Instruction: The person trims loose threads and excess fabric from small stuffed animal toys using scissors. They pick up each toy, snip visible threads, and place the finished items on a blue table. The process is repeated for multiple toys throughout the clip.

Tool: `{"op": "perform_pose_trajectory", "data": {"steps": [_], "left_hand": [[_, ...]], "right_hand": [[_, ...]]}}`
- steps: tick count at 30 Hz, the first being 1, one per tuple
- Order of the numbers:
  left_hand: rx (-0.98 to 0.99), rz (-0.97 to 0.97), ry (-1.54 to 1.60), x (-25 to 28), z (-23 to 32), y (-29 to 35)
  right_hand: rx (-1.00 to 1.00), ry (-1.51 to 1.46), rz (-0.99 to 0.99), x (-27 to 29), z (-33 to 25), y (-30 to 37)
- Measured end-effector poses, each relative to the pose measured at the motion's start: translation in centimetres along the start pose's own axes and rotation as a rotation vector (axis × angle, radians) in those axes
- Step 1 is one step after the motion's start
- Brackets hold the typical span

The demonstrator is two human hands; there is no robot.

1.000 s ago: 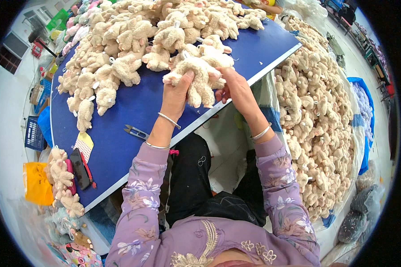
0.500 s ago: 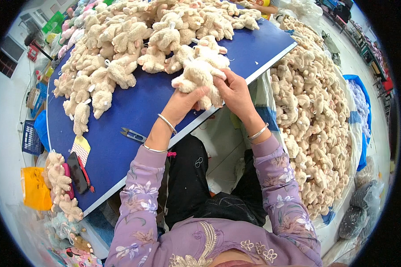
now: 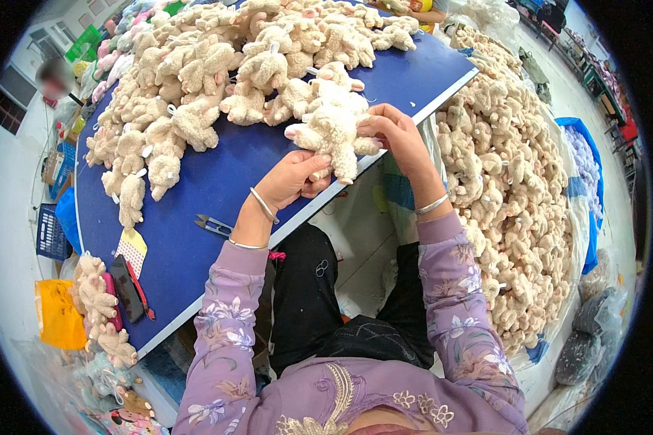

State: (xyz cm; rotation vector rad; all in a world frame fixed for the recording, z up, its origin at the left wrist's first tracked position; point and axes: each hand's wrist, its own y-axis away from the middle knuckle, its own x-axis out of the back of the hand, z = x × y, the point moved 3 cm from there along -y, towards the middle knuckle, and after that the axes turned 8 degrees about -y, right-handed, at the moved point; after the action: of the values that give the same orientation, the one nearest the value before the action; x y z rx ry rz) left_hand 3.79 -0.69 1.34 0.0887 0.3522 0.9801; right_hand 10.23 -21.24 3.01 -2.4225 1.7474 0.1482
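Observation:
Between my hands, above the near edge of the blue table (image 3: 218, 174), is a cream plush toy (image 3: 334, 130) with pink-tipped limbs. My left hand (image 3: 292, 181) pinches one of its lower limbs between thumb and fingers. On its other side, my right hand (image 3: 397, 136) grips a limb with thumb and forefinger. The toy's body hangs over the table edge, fleecy side up. Right behind it, a pile of similar cream plush toys (image 3: 203, 65) covers the far part of the table. Thread snips (image 3: 213, 225) lie on the tabletop left of my left wrist.
A large heap of cream plush toys (image 3: 515, 196) fills a sack at my right. At the table's left corner lie a phone (image 3: 129, 290), a red pen (image 3: 139, 290) and a yellow-and-white card (image 3: 132, 250). Another person's arm (image 3: 432, 14) shows beyond the table.
The toy has been turned and spread out, so its limbs now point apart. My right hand has shifted slightly up and right; my left hand has moved a little lower on the toy.

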Motion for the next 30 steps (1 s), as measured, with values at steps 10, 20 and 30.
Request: {"op": "perform_pose_trajectory", "data": {"steps": [10,20,30], "left_hand": [[0.039,-0.087,-0.227,-0.9,-0.2,-0.4],[-0.495,0.492,-0.231,-0.7,1.8,-0.8],[-0.353,0.598,-0.280,0.8,0.6,-1.1]], "right_hand": [[-0.016,-0.176,0.018,-0.8,0.5,0.2],[-0.040,-0.108,0.072,0.1,0.9,0.3],[0.115,0.040,0.043,-1.4,0.6,0.8]]}}
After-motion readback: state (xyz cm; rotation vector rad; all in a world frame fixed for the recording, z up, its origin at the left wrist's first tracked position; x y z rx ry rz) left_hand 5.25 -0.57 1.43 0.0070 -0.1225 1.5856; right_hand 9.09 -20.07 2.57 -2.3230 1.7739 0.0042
